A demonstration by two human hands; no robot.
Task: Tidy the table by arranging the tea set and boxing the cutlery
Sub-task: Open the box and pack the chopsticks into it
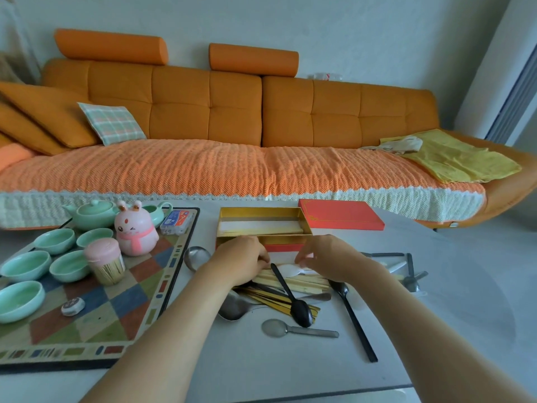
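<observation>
Cutlery-boxing step in hand; tea set looked the lesser concern.

- Open box (pixel 263 210): gold-lined, only a pale liner showing inside. No cutlery in it yet. Its red lid (pixel 340 218) lay just right of the box, flat on the table (pixel 453 289).
- Left hand (pixel 241 261): just in front of the box, fingers curled down on the near ends of the pale chopsticks (pixel 293 282), gripping them by the look of it.
- Right hand (pixel 331 257): also just in front of the box, fingertips drawn narrow over the same bundle beside a white spoon (pixel 286 270). Could not tell whether it pinched spoon, sticks or nothing.
- Black spoon (pixel 300 308) lay slantwise across the chopsticks, farther out in front of the box. Dark gold-edged sticks and metal spoons were tangled under it.
- Teapot (pixel 93 213) and green cups (pixel 55 239) sat well left of the box on the patterned mat (pixel 139 289).

Judgement: gathering stage, task early. The next move called for squaring the chopsticks into one bundle, freeing them from the black spoon, and lifting them level over the box's near wall to lie lengthwise inside.
</observation>
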